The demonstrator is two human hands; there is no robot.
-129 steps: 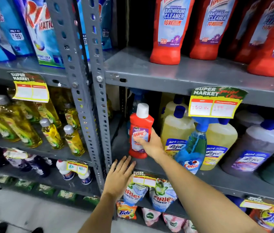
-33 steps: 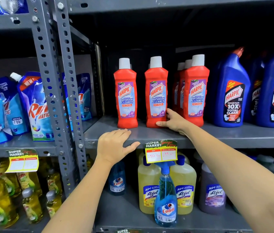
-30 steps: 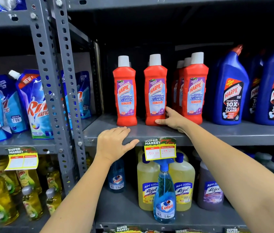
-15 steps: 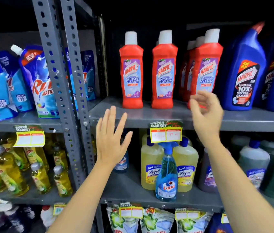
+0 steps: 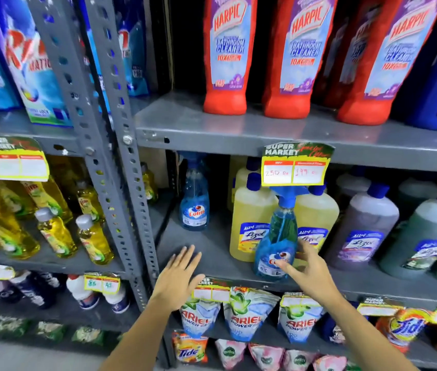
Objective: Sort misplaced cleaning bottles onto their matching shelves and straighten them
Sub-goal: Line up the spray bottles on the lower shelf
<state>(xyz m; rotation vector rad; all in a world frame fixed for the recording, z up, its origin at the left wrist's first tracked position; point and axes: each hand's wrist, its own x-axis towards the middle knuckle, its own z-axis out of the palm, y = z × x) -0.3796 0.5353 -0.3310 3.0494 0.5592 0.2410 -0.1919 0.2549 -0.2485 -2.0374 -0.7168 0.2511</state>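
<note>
Grey steel shelving fills the view, and on the middle shelf (image 5: 212, 253) a blue spray bottle (image 5: 276, 245) stands at the near edge, in front of the yellow bottles (image 5: 249, 218). The right hand (image 5: 308, 271) reaches it with fingers (image 5: 285, 265) spread, touching its lower label but not closed. The left hand (image 5: 178, 277) hovers open at the shelf lip. A sideways nudge could tip this top-heavy bottle off the edge or against the yellow ones. A second spray bottle (image 5: 194, 199) stands far left.
</note>
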